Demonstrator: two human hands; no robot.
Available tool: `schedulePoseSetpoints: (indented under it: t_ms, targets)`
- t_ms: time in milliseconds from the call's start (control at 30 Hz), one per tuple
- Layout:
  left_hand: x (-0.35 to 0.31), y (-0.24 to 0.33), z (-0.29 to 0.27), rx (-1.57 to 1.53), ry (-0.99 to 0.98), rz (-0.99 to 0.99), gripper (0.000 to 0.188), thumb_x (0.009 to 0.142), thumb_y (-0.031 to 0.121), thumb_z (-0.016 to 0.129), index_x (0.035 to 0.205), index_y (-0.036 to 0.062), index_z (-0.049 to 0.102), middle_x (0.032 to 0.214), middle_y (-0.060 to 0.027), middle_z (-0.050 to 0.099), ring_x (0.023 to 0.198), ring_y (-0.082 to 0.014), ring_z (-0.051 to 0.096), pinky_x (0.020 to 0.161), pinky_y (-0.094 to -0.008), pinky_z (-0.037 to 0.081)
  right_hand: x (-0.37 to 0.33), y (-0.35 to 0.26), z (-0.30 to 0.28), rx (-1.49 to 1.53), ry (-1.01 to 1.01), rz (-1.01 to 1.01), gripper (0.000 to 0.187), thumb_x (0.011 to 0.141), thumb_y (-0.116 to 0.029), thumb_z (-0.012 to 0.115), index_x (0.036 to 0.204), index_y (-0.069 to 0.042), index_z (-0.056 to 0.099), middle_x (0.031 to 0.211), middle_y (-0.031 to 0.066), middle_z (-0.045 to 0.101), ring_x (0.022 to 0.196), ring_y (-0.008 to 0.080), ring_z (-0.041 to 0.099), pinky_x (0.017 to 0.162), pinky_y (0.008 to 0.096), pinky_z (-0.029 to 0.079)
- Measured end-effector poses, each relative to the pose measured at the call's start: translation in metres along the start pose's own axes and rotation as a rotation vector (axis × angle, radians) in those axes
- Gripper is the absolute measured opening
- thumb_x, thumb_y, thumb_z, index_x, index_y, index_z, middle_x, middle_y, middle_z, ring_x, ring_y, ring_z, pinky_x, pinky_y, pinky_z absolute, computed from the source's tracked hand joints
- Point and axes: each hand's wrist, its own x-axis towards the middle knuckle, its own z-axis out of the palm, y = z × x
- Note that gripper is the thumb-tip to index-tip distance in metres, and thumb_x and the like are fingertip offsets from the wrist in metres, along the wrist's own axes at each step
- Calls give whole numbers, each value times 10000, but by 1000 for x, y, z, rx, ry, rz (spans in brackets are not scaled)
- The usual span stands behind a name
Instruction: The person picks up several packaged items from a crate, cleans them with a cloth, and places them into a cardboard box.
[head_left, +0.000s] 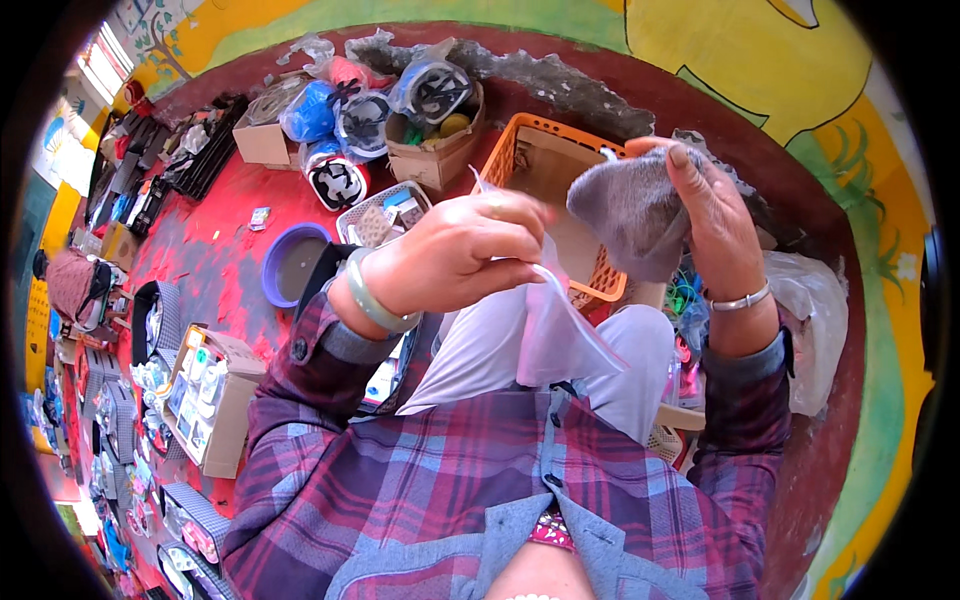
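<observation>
Red, worn floor [233, 180] spreads left of the orange basket [500, 153] in your head view. On your side of the basket, your left hand [455, 245] pinches a clear plastic bag [560, 340], fingers curled to the thumb, probably so it hangs loose. Over the basket's right side, your partly open right hand [715, 215] grips a fuzzy grey cloth [630, 215], apparently keeping it raised.

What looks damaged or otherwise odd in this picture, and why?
The maroon wall band looks damaged: behind the orange crate, its surface is broken away, baring rough grey. The red floor looks worn too, with dark grey patches.
</observation>
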Motion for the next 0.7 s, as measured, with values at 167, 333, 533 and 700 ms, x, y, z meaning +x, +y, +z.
schedulePoseSetpoints:
  t_ms: [167, 333, 533, 700]
  targets:
    - [31, 3, 11, 144, -126, -146, 91, 782, 86, 679, 851, 40, 643, 828, -119, 620, 721, -279, 606, 625, -335, 483, 4, -28, 1, -133, -76, -166, 360, 930, -354, 549, 1100, -42, 610, 874, 7, 599, 815, 60, 542, 704, 211, 459]
    - [42, -4, 31, 107, 23, -199, 170, 733, 42, 683, 902, 44, 668, 812, -139, 650, 747, -277, 639, 659, -326, 503, -20, -24, 16, -452, -257, -382, 410, 850, -297, 654, 1135, -11, 580, 1031, 136, 639, 949, 249, 622, 820, 324, 485]
    - [29, -6, 36, -133, 18, -358, 179, 698, 14, 682, 874, 42, 673, 795, -123, 664, 747, -255, 652, 671, -303, 501, -32, 6, 13, 258, -186, 189, 475, 789, -267, 715, 1158, -9, 562, 1125, 124, 583, 976, 175, 594, 851, 277, 474]
    - [35, -4, 31, 108, -104, -346, 80, 663, 44, 682, 730, 25, 642, 701, -152, 618, 660, -293, 628, 588, -342, 484, -27, 23, 17, -288, -345, -100, 800, 720, -303, 769, 1334, 10, 363, 1142, 177, 564, 980, 243, 585, 876, 323, 456]
